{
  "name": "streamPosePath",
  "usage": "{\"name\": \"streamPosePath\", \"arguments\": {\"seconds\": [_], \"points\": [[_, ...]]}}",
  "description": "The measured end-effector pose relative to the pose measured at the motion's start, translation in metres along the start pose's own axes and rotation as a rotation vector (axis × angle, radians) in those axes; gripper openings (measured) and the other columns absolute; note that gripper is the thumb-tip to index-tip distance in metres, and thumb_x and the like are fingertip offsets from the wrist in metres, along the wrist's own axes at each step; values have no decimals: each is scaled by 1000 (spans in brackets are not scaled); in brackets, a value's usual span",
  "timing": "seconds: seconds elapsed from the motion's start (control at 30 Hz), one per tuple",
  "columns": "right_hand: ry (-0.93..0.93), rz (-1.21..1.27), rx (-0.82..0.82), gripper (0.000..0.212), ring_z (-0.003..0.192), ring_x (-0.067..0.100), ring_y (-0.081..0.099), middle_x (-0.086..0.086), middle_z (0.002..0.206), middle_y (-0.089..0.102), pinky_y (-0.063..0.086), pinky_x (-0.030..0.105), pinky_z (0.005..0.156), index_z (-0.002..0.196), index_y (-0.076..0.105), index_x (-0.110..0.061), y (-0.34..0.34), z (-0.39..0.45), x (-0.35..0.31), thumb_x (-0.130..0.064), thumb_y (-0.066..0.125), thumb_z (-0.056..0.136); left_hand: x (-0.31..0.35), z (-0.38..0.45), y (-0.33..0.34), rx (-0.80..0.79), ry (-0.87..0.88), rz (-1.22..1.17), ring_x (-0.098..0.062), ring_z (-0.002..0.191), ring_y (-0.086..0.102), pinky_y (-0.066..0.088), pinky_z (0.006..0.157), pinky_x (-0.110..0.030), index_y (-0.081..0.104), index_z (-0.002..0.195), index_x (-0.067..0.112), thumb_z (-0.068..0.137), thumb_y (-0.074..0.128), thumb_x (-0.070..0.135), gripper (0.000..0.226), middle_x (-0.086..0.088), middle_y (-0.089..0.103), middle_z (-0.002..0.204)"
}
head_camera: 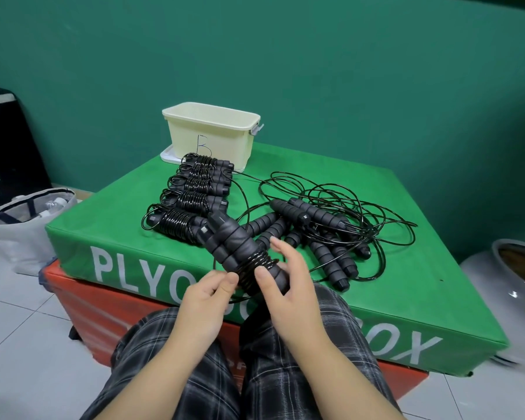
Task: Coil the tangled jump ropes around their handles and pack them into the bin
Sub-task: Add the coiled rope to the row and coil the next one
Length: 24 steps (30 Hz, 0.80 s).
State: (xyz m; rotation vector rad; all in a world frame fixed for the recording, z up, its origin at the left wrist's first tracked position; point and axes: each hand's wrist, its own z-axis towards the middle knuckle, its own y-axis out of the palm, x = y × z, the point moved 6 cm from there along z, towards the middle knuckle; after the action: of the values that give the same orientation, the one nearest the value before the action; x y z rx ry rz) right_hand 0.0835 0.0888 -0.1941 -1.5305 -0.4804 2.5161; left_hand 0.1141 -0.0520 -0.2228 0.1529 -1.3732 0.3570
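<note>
Both hands on paired handles (237, 253): left hand (205, 301) pinching wound cord, right hand (288, 286) gripping lower end. Behind: coiled ropes (191, 198), tangled ropes (322, 219), bin (212, 134).

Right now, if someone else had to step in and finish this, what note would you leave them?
Left hand: pinches the cord on the held handles.
Right hand: grips the handles' near end.
Done: five coiled ropes lie in a row on the green box, before the bin.
Left: finish this coil, coil the tangled pile on the right, pack everything; no rope shows in the bin.
</note>
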Motion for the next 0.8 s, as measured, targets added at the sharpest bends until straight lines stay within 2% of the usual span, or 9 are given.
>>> {"name": "streamPosePath", "arguments": {"seconds": [0.1,0.17,0.23,0.33,0.47,0.53,0.63,0.8], "points": [[-180,-75,151,22,114,-3,45,-12,121,47,31,7,97,110,60,-41,-10,-1,-7,-35,51,90,0,-1,-1,11,53,52,-1,58,46,35,58,-9,47,50,9,87,56,27,42,-4,44,64],[-221,-66,189,21,113,-4,46,-8,117,51,32,8,96,106,66,-33,-12,-2,-7,-29,51,92,1,-2,-1,17,72,66,-4,60,47,35,58,-9,48,50,3,83,57,32,45,-12,45,64],[-212,-61,180,25,114,-5,46,-7,118,52,32,7,97,109,69,-30,-11,-2,-6,-29,49,93,2,-3,-1,24,87,49,-5,59,47,34,59,-10,49,49,5,78,56,38,45,-10,46,64],[-138,-136,62,37,123,-3,40,-11,127,47,26,9,104,125,56,-33,-4,0,-4,-39,45,90,2,-4,-1,6,91,-2,-4,60,48,35,61,-9,52,45,19,78,56,39,38,1,48,62],[-141,-384,-74,69,133,5,27,-12,139,34,14,13,112,142,38,-16,9,-2,-3,-40,50,79,4,-4,-2,7,105,-26,-4,58,48,37,60,-9,61,47,31,86,57,22,40,2,51,61],[-188,-497,-77,73,132,10,25,-7,142,31,13,16,112,144,32,-14,12,-3,-2,-32,57,78,3,-4,-3,10,96,-55,-3,57,49,41,60,-11,63,48,32,88,58,14,45,3,52,61],[-116,-535,-95,77,129,10,24,-6,143,31,15,16,109,147,30,-18,10,-2,2,-21,68,80,4,-5,2,-27,62,-110,-7,54,48,48,58,-22,67,56,29,87,57,19,34,5,51,62],[-45,-453,-93,74,127,8,34,-10,138,38,21,13,105,148,30,-23,6,-1,5,-29,68,85,5,-6,6,-73,50,-101,-4,49,38,33,47,-17,69,59,31,93,52,13,42,10,47,62]]}}
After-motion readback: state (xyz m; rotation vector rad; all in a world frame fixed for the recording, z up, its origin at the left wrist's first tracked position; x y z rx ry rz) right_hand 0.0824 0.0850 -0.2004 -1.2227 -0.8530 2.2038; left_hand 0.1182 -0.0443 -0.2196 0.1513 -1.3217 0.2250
